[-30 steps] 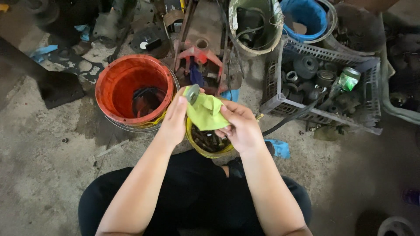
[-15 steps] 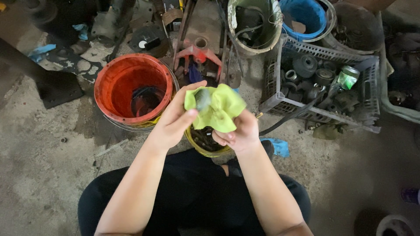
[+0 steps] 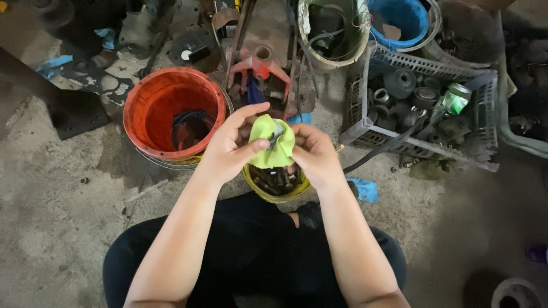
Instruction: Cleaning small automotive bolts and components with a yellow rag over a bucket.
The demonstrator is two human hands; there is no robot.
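I pinch a small dark metal part [image 3: 276, 136] inside a lime-green cloth [image 3: 273, 149], left hand [image 3: 230, 149] and right hand [image 3: 313, 156] both closed round it above the yellow tub [image 3: 273, 194]. Wiping works best with firm, rotating pressure.

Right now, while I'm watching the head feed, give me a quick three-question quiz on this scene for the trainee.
1. True or false: both hands hold the yellow-green cloth above the small yellow container.
2. Which lies nearest the left hand? A) the blue bucket B) the red-orange bucket C) the grey plastic crate
3. What shows out of the folds of the cloth?

Key
1. True: the left hand and the right hand grip it from either side, over the container of dark metal pieces.
2. B.
3. A small dark metal part; its kind is too small to tell.
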